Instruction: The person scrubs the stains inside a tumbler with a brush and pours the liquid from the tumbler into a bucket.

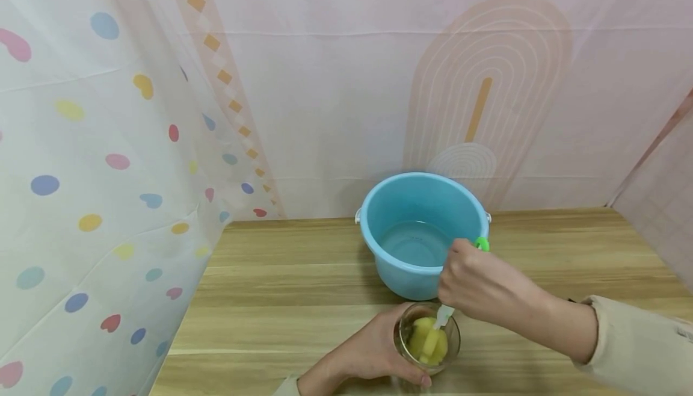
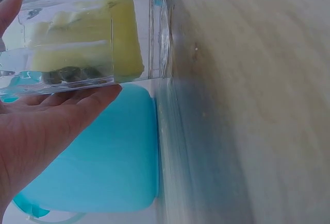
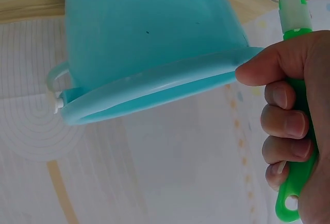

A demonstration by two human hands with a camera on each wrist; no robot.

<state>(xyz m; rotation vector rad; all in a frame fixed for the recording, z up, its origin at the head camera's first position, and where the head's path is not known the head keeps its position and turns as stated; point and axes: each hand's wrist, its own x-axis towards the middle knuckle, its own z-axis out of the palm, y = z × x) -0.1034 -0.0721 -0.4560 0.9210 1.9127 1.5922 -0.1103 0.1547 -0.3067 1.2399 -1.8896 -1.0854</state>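
In the head view a clear drinking glass is at the table's front, with my left hand curled round its side. My right hand grips a sponge cup brush by its green handle, above the glass. The brush's white neck slants down into the glass, where its yellow sponge head sits. Seen from the left wrist, the sponge reaches near the thick glass base, which is at the tabletop; whether it touches the table I cannot tell. A dark patch lies beside the sponge.
A light blue bucket with some water in it stands just behind the glass, close to my right hand. The wooden table backs onto a patterned curtain. Another dotted curtain hangs at the left.
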